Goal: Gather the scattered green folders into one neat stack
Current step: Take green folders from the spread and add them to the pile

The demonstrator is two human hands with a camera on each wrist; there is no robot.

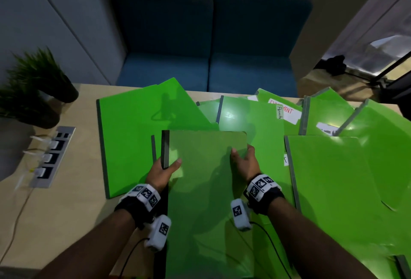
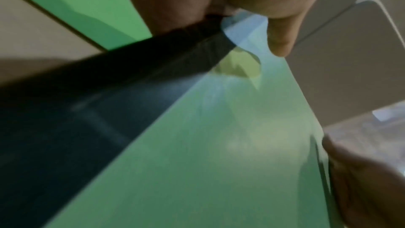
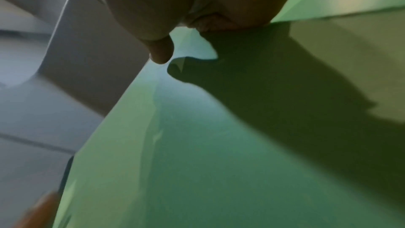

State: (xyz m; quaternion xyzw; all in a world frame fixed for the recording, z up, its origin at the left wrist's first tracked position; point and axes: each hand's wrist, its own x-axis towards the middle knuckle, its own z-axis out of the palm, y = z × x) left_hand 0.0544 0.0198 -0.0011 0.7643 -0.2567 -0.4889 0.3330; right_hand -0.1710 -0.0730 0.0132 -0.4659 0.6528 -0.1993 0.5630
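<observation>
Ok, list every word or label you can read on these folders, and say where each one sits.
"Permits": handwritten on a small white tab at the edge of a back folder.
"D...MENT": red letters on a white label behind it, partly covered.
White label further right: too blurred.
White tag: cut off, unreadable.

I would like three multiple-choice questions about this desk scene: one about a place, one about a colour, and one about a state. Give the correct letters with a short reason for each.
1. Where does the potted plant stand?
A. far left of the table
B. on the blue sofa
C. on top of the folders

2. What colour is the spine strip of the held folder?
A. red
B. dark
C. white

3. How is the held folder gripped?
A. by the left hand only
B. by no hand
C. by both hands

Answers:
1. A, it stands at the table's far left corner.
2. B, a dark strip runs along its left edge.
3. C, the left hand grips the spine and the right hand the opposite edge.
</observation>
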